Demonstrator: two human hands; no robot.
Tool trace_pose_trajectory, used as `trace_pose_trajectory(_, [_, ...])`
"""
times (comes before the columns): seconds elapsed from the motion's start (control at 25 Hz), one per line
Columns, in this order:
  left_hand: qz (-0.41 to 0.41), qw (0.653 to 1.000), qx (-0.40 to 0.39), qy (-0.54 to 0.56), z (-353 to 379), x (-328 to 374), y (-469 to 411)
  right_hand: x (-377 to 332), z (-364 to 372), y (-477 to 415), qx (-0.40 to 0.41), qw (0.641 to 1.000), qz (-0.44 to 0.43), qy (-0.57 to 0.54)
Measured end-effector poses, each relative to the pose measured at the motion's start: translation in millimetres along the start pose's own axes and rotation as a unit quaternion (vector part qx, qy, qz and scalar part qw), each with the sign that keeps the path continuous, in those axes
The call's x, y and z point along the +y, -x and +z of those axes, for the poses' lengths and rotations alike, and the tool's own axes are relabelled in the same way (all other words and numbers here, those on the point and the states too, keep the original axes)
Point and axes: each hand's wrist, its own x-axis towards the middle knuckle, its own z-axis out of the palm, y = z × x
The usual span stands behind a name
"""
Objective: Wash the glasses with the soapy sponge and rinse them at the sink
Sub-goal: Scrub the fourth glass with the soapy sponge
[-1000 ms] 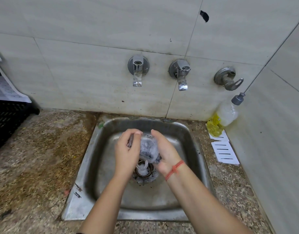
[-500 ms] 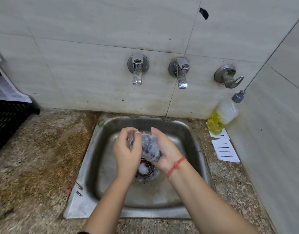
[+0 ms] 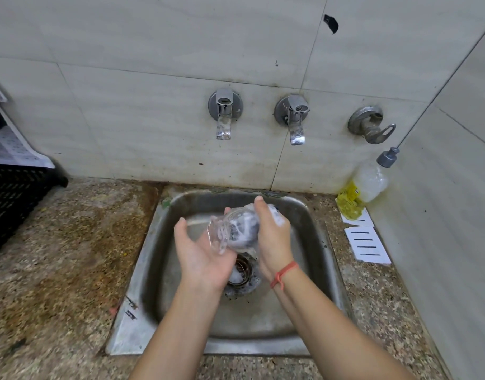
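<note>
A clear glass (image 3: 233, 231), covered in suds, lies tilted on its side above the steel sink (image 3: 315, 272), mouth towards the left. My left hand (image 3: 200, 253) cradles it from below, palm up, fingers curled round its far side. My right hand (image 3: 274, 242) grips a foamy sponge (image 3: 277, 216) and presses it against the glass's base end. Most of the sponge is hidden by my fingers. Foam sits in the drain (image 3: 241, 272) below.
Two wall taps (image 3: 224, 119) (image 3: 294, 122) hang over the sink, with no water running. A yellow dish-soap bottle (image 3: 364, 187) leans in the right corner beside white paper cards (image 3: 367, 245). A black crate (image 3: 13, 198) stands on the speckled counter at far left.
The glass has tipped from near upright onto its side, mouth to the left. My left hand turned palm up beneath it, and my right hand slid the sponge up to its base.
</note>
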Motion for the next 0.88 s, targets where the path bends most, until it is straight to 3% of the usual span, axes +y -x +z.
trace_pose_trajectory(0.16, [-0.117,0.993,0.027,0.003,1.2,-4.0,-6.9,-0.9,-11.5,1.6,0.016,0.997,-0.057,0.048])
trace_pose_trajectory(0.24, [-0.166,0.986,-0.024,0.005,-2.3,-8.7,-5.1,-8.1,-15.8,4.2,-0.009,0.993,-0.093,0.078])
trace_pose_trajectory(0.28, [-0.170,0.984,-0.058,0.001,-4.0,-9.0,-3.7,-9.9,-19.0,3.4,0.005,0.977,-0.155,0.145])
trace_pose_trajectory(0.32, [-0.161,0.985,-0.066,-0.018,-6.0,-6.3,-5.6,-12.0,-22.7,1.5,0.040,0.935,-0.247,0.253])
trace_pose_trajectory(0.4, [-0.107,0.991,-0.056,-0.066,-3.6,-2.9,-13.0,-10.2,-29.6,-6.1,0.133,0.789,-0.394,0.452])
trace_pose_trajectory(0.44, [-0.072,0.993,-0.041,-0.088,-0.8,-2.8,-16.6,-8.2,-31.7,-9.8,0.153,0.740,-0.422,0.501])
trace_pose_trajectory(0.48, [-0.036,0.993,-0.026,-0.110,2.3,-3.9,-17.3,-6.1,-33.0,-11.7,0.158,0.720,-0.437,0.516])
trace_pose_trajectory(0.56, [0.019,0.990,0.003,-0.139,4.6,-7.5,-18.1,0.8,-31.1,-10.7,0.156,0.739,-0.424,0.499])
trace_pose_trajectory(0.72, [0.024,0.980,0.053,-0.189,5.5,-9.0,-19.3,-2.7,-18.9,0.0,0.121,0.874,-0.345,0.320])
trace_pose_trajectory(0.8, [0.026,0.975,0.095,-0.201,8.4,-6.0,-21.6,-11.3,-17.9,1.9,0.020,0.922,-0.299,0.245])
trace_pose_trajectory(0.88, [0.073,0.960,0.153,-0.223,9.8,1.2,-26.8,-19.8,-19.7,2.4,-0.147,0.940,-0.212,0.224])
